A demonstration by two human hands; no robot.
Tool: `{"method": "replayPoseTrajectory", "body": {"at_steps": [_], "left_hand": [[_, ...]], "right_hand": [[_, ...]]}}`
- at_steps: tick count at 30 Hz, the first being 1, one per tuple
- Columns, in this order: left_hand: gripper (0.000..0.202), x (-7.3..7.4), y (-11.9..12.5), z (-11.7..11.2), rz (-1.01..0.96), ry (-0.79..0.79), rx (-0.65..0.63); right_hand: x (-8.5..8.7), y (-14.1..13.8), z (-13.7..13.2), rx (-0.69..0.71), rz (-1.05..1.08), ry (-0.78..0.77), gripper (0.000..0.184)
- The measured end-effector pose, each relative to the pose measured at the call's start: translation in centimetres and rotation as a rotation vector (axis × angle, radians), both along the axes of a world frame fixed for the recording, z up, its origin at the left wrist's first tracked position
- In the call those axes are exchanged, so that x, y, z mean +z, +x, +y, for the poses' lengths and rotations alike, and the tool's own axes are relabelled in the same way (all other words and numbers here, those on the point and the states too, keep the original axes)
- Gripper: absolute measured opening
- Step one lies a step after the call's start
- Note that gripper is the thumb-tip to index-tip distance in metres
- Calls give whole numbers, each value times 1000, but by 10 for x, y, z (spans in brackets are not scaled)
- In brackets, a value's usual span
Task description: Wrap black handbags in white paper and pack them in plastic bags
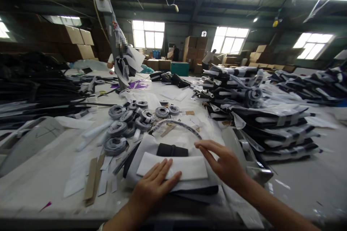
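Observation:
My left hand (153, 186) lies flat, fingers stretched out, pressing on a white folded sheet (187, 168) at the table's near edge. That sheet rests on a dark garment piece (172, 150) inside a clear plastic wrap. To the right, my right hand (223, 162) has its fingers extended and slightly apart, touching the sheet's right end. Neither hand grips anything.
Several grey tape rolls (127, 122) lie behind the hands. Tall stacks of bagged dark garments (271, 122) fill the right side, and dark piles (35, 86) the left. Cardboard strips (92, 180) and paper scraps sit at front left. Two people stand far back by boxes (193, 48).

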State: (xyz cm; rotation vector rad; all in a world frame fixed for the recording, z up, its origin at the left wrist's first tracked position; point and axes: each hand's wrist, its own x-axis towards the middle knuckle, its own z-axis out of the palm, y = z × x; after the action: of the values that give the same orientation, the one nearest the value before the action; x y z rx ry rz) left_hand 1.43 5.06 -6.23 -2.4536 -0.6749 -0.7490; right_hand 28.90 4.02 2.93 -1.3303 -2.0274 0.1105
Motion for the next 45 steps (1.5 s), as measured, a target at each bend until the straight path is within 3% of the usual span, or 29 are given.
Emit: {"method": "replayPoseTrajectory", "body": {"at_steps": [3,7,11,16,19,24,27,31,34,39,45], "left_hand": [[50,0,1,-7,-22,13,-15],[50,-1,1,-11,-70,12,-6],[48,-2,1,-10,-76,51,-13],[47,-5,1,-3,-71,148,-26],[44,-9,0,0,-12,195,-30],[41,-13,-1,2,-6,202,-29],[41,-10,0,1,-30,178,-23],[43,-2,1,-1,-55,155,-23],[47,0,2,-3,-61,140,-21],[44,-4,2,-7,-123,74,-30],[46,-5,2,-9,-114,53,-5]], "right_hand": [[-14,1,61,-64,-229,-243,26],[-36,4,122,-168,-364,-287,25],[-42,19,157,-273,-485,-298,30],[-44,40,189,-306,-599,-460,28],[-38,51,204,-427,-586,-496,30],[-17,53,197,-589,-529,-399,37],[-15,32,173,-525,-524,-350,35],[-34,-7,139,-338,-539,-511,51],[-48,-24,131,-306,-527,-647,54],[-51,-17,139,-280,-379,-805,29],[-51,-12,145,-262,36,-936,30]]}}
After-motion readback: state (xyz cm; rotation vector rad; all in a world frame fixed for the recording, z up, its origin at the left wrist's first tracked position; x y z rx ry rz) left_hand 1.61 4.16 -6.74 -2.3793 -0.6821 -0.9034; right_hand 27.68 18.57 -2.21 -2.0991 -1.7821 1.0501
